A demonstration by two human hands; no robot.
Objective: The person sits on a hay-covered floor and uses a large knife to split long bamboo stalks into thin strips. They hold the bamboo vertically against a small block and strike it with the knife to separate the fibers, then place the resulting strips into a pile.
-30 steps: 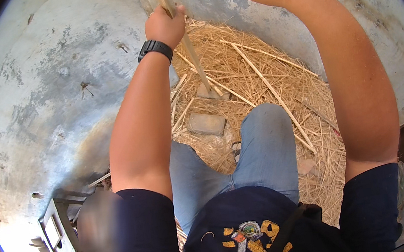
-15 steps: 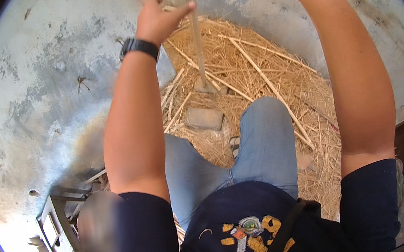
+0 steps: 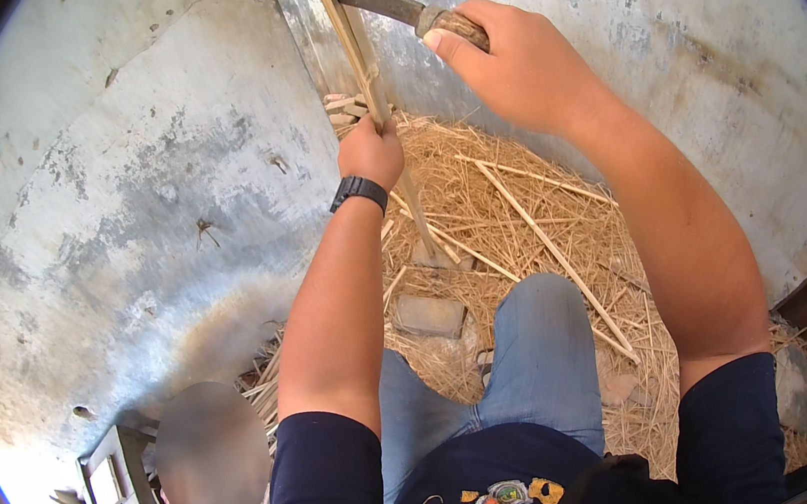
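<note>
A long bamboo piece stands nearly upright in front of me, its lower end down by the straw. My left hand is closed round it below its upper end. In my right hand is a machete, gripped by its worn wooden handle. The dark blade lies across the upper end of the bamboo, which shows a split there. How deep the blade sits in the split I cannot tell.
Straw and shavings cover the floor, with loose bamboo strips on top. A brick lies before my knees. Weathered walls stand close ahead and at the left. At lower left are a wooden frame and a blurred person.
My left hand, loose beside the bamboo before, is now wrapped round it. My right hand has come down from the upper edge, bringing the machete blade onto the bamboo's top.
</note>
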